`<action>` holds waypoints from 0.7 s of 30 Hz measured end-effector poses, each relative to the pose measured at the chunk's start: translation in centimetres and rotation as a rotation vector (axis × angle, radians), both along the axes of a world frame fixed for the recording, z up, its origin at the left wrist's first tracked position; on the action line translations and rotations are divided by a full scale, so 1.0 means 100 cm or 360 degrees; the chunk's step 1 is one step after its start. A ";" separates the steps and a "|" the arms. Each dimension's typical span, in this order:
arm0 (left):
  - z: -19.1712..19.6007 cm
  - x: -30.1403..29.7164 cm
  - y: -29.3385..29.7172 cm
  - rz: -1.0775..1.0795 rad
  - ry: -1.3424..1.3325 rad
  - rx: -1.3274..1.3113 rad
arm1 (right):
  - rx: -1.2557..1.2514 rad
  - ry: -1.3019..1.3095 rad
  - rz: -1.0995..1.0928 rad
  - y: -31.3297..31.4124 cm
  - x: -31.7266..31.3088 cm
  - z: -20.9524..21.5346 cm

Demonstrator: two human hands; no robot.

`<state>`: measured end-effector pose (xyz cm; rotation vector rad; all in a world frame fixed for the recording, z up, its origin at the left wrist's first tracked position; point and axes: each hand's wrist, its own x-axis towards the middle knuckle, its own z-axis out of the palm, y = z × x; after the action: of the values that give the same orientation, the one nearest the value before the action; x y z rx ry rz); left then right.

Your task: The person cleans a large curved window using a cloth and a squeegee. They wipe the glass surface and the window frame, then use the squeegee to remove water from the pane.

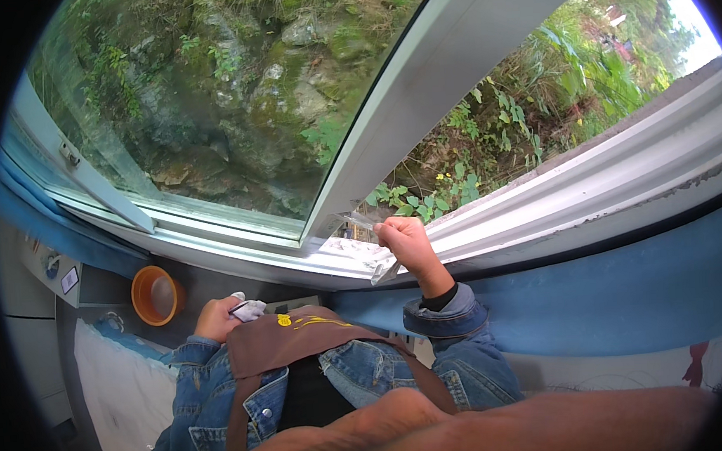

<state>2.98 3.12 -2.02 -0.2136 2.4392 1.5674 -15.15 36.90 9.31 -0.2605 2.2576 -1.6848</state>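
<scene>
Here, right hand (410,243) pinches clear strip (386,271) by sash edge (419,127) and open gap (496,130), left hand (215,320) clutching cloth (249,309)

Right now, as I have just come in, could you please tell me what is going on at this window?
A person in a blue denim jacket and a brown apron is at a pale-framed glass window. The right hand grips a clear, thin, plastic-looking strip near the frame's lower corner. The left hand, lower down, holds a crumpled whitish cloth. A round orange bucket stands further left.
</scene>
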 end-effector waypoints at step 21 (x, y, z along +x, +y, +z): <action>-0.032 -0.018 -0.016 -0.0319 0.0085 -0.0113 | -0.0550 -0.0353 -0.0529 -0.041 0.077 -0.100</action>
<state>1.18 1.48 -5.19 0.0605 2.4707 1.4203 -7.49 32.80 -0.67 0.2323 1.9184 -2.1514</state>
